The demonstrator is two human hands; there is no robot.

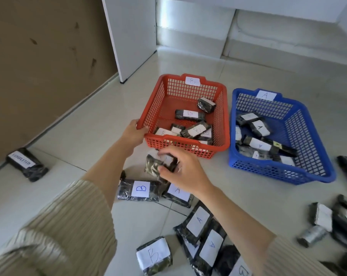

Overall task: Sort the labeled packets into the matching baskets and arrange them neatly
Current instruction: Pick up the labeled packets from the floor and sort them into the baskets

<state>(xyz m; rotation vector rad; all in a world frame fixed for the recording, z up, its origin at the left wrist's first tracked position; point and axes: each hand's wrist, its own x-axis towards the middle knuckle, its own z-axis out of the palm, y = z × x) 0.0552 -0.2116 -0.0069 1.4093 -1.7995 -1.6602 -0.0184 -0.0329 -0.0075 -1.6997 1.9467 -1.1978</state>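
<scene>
A red basket [160, 100] tagged B holds several dark packets with B labels. To its right, a blue basket [312, 136] tagged A holds several A packets. My left hand [134, 132] grips the red basket's near left corner. My right hand [183, 170] pinches a dark packet [153, 166] just above the floor in front of the red basket; its label is blurred. On the floor below lie a B packet [139, 189] and an A packet [178, 193], with more A and B packets [200, 232] nearer me.
A packet with a printed label [26, 163] lies apart at the left by the brown wall. More dark packets [327, 222] are scattered on the tiles at the right. White cabinet panels [133, 36] stand behind the baskets.
</scene>
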